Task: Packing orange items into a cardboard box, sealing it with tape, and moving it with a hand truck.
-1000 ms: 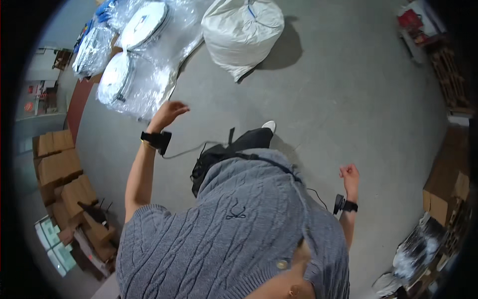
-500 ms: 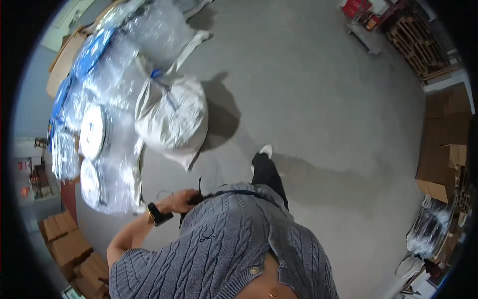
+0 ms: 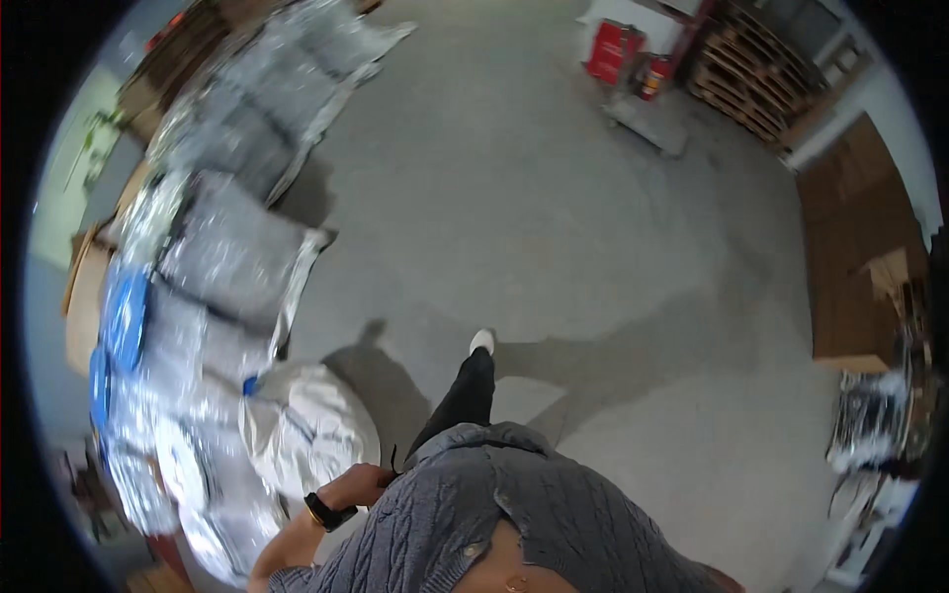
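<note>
I take the big white sack (image 3: 314, 430) on the floor as my landmark. Left of it, running up and away along the left rim, lies a long row of clear plastic-wrapped bundles (image 3: 213, 262), silvery and crinkled, with two blue round-edged pieces (image 3: 124, 321) showing through the wrap at the far left. Behind that row I see brown cardboard boxes (image 3: 84, 287) against the wall.

Just below and right of the sack, my left hand (image 3: 358, 484) is curled up at the hem of the grey knitted sweater (image 3: 494, 514), fingers bent and touching the knit and a short black cord (image 3: 393, 461) there; I cannot tell whether it actually grips anything. A black watch band (image 3: 324, 514) sits on that wrist. My right hand is out of view, so its state is unknown to me.

Right of the sack, a dark trouser leg ends in a white shoe (image 3: 481, 341) stepping onto bare grey concrete floor (image 3: 554, 217), which stays open well up and to the right. Far up-right of the sack stand red containers (image 3: 615, 51) and stacked wooden pallets (image 3: 761, 84). At the right rim are tall brown cartons (image 3: 850, 257) and a wrapped bundle (image 3: 870, 425) below them.
</note>
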Tool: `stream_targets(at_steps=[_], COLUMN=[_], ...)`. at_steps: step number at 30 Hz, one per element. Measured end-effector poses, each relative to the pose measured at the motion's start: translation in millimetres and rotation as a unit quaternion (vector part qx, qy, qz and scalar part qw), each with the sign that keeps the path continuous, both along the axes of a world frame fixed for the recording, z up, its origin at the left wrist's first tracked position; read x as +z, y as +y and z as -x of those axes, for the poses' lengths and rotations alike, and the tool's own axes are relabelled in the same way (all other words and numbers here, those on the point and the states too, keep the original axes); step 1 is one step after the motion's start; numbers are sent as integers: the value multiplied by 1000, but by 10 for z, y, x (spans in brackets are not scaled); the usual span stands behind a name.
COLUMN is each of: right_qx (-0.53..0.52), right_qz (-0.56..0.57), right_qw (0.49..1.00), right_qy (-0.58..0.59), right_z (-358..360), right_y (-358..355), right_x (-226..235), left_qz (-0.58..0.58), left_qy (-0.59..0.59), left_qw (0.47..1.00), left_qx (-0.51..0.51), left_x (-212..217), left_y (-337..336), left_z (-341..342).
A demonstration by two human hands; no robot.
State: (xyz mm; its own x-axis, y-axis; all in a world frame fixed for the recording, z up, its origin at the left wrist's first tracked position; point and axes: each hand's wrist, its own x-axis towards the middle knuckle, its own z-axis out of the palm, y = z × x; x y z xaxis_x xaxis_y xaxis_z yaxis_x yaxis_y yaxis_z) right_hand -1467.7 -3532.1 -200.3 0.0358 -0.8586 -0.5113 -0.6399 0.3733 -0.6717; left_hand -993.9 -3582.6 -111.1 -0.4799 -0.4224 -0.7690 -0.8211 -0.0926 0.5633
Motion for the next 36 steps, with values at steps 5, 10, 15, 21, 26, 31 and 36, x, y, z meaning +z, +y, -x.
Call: stream_targets(at_steps=[5, 10, 15, 21, 26, 31, 36], right_qx=[83, 127, 151, 136, 29, -6, -95], right_qz=[-63, -108, -145, -260, -267, 192, 105], right_qw=[995, 986, 977, 925, 919, 981, 983], right_qy=[-4, -6, -47, -241, -290, 10, -116], right_z=[58, 302, 847, 1909, 3027, 3506, 3462], right_y=[-918, -1890, -3074, -5153, -6930, -9507, -11560], right_x=[453, 873, 943, 1008, 495, -132, -310], left_qz=[9, -17, -56, -94, -93, 155, 323], left_qy=[25, 32, 34, 41, 92, 53, 17], left_qw=[996, 992, 991, 993, 991, 923, 856], left_qx=[-82, -117, -118, -62, 7, 347, 404], left_x=[-62, 198, 49, -75, -225, -704, -529], left_y=[-1677, -2976, -4193, -5586, -6983, -8493, -10307], left_z=[219, 657, 1179, 1810, 2182, 1629, 1554])
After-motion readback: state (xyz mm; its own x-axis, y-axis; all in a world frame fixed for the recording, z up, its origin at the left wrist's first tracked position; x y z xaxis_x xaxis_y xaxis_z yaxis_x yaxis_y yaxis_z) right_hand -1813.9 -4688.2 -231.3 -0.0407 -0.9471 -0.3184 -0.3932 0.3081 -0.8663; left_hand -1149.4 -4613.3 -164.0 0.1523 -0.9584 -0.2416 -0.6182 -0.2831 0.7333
